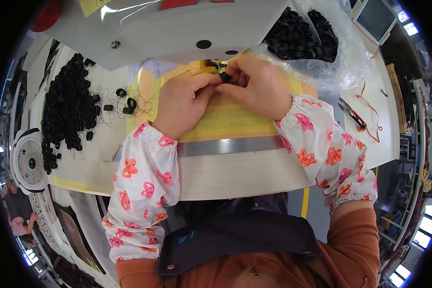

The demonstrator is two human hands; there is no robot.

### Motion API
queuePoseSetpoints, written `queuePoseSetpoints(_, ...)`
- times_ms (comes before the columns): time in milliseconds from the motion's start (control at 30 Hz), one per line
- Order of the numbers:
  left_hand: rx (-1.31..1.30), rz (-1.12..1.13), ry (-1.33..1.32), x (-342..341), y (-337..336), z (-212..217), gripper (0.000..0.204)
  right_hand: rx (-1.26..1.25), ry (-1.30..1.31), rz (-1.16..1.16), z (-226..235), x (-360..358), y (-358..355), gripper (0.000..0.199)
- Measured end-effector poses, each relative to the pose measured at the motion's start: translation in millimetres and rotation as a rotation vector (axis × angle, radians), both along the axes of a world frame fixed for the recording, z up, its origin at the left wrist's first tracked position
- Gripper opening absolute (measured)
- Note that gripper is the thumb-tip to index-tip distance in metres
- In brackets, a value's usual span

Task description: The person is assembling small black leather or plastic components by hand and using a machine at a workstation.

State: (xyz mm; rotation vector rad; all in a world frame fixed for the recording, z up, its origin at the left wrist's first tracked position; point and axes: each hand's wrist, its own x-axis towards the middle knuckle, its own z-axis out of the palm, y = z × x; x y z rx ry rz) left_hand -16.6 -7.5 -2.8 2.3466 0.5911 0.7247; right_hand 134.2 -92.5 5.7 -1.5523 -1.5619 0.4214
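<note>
Under the head of a white sewing machine point(177, 36), both of my hands come together at a small black band loop point(224, 76). My right hand point(264, 84) pinches the loop from the right, its fingers curled. From the left, my left hand point(185, 101) has thumb and forefinger pressed together at the same loop. The loop sits right beside the small metal presser part point(221, 67) of the machine. Fingertips partly hide the loop. Below the hands lies a yellow-covered work surface point(230, 122) with a metal strip point(225, 147) along its near side.
A heap of black loops point(69, 105) lies at the left, with a few loose ones point(131, 102) among tangled threads. A clear plastic bag point(350, 67) of black loops stands back right. Thread snips point(353, 115) and an orange cord point(377, 120) lie right. A white fan point(30, 161) stands left.
</note>
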Motion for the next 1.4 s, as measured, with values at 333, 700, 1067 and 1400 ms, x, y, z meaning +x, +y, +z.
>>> queuePoseSetpoints(333,-0.270,-0.022,0.018,-1,-1,12,0.023,0.126,0.035,0.071,-7,-1,-3,0.017)
queuePoseSetpoints(700,-0.332,0.034,0.030,1,7,4,0.023,0.404,-0.413,0.122,-10,-9,-1,0.021)
queuePoseSetpoints(1067,-0.207,0.124,0.098,5,-3,8,0.026,0.205,-0.103,0.066,-6,-9,-3,0.021)
queuePoseSetpoints(1400,-0.164,0.069,-0.054,4,0,-1,0.020,0.087,0.110,-0.029,-4,0,-2,0.018)
